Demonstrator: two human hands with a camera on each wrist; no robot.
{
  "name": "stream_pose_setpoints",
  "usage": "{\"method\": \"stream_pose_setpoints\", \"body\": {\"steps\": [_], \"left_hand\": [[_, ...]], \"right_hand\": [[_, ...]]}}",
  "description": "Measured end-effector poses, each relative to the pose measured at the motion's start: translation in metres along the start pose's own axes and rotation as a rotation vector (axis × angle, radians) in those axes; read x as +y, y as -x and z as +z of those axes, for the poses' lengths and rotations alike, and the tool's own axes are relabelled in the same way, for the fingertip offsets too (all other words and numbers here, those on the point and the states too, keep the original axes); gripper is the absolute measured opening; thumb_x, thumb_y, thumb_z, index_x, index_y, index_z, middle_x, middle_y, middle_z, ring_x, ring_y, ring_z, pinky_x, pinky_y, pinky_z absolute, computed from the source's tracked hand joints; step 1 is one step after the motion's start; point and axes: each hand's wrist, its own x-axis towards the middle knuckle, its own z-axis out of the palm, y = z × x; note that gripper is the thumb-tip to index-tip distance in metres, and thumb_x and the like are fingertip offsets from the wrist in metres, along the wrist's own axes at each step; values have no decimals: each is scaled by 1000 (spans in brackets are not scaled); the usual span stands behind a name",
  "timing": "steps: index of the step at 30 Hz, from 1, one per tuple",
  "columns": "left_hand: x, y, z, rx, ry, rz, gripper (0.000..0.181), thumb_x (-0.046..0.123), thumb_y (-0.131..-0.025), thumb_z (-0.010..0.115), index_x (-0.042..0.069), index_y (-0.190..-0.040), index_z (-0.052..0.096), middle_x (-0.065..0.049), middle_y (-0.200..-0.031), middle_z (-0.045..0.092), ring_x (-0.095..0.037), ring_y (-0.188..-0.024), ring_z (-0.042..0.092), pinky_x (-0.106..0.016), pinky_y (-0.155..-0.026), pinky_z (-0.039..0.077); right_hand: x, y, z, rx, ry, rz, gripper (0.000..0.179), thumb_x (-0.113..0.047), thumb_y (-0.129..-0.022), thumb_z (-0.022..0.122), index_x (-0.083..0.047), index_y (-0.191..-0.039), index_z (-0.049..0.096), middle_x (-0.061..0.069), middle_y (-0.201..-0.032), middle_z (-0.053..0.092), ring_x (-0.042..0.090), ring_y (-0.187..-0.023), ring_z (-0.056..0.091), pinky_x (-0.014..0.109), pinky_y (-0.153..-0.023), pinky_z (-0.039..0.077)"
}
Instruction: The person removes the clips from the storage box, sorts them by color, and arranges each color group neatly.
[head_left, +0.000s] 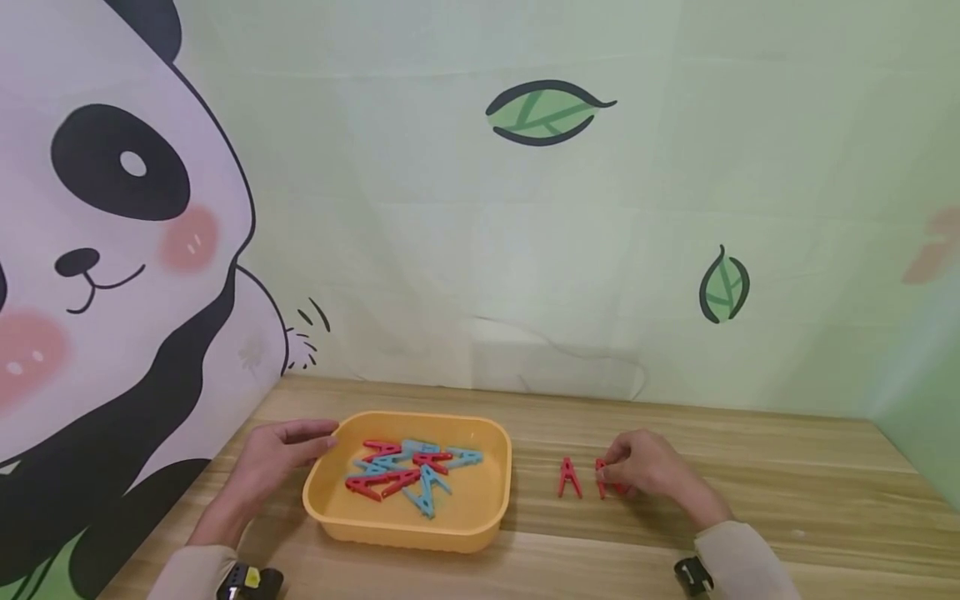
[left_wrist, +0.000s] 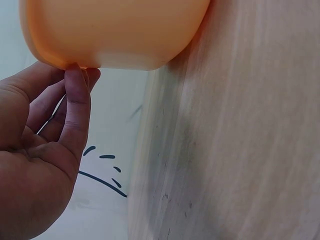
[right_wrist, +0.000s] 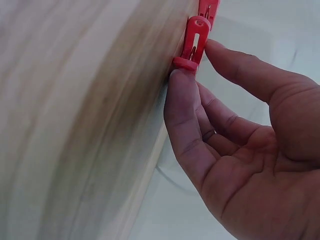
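Note:
My left hand (head_left: 281, 454) touches the left back corner of a yellow plastic basket (head_left: 412, 537). In the left wrist view, the fingertips of the left hand (left_wrist: 50, 135) meet the outer wall of the basket (left_wrist: 115, 35). My right hand (head_left: 648, 467) pinches a red clothespin (head_left: 600, 479) on the table. From the right wrist, thumb and finger of the right hand (right_wrist: 245, 150) are at the sides of that clothespin (right_wrist: 195, 40). A second red clothespin (head_left: 570, 479) lies just left of it. Several red and blue clothespins (head_left: 427, 492) lie loose inside the basket.
The wooden table (head_left: 787, 475) runs back to a pale green wall cloth (head_left: 420, 250) with printed leaves. A printed panda (head_left: 97, 167) covers the cloth at the left. Another green side panel (head_left: 930, 400) borders the table at the right.

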Motion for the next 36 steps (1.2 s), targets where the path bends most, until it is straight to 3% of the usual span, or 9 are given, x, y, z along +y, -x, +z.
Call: {"method": "stream_pose_setpoints", "body": {"steps": [11,19,30,36], "left_hand": [[2,1,0,3,5,8,44,24,-97,81,-5,-128,73,-15,-122,76,-8,-100,71,-23,-84,59],[1,0,-1,2,12,3,45,25,-96,82,-5,-128,73,-15,-123,76,-9,-101,71,-23,-84,59],[1,-1,-1,-3,7,-5,46,27,-96,82,-4,-129,73,-15,-124,76,-11,-103,72,-23,-84,59],[0,-1,-1,-2,13,1,46,26,-96,82,-5,-129,73,-15,-123,76,-8,-101,71,-23,-84,59]], "right_hand": [[-3,1,1,-4,-30,74,13,-4,-92,80,1,-88,69,6,-78,66,16,-64,65,33,-60,61],[0,2,-1,-10,-65,61,14,-6,-91,82,1,-88,69,7,-76,67,17,-64,66,34,-61,61],[5,1,-18,20,-44,-51,17,-10,-92,76,2,-104,72,4,-85,68,19,-73,65,36,-68,56],[3,-1,-20,42,-50,-176,24,-16,-94,80,3,-109,74,3,-94,73,18,-83,66,36,-73,57]]}}
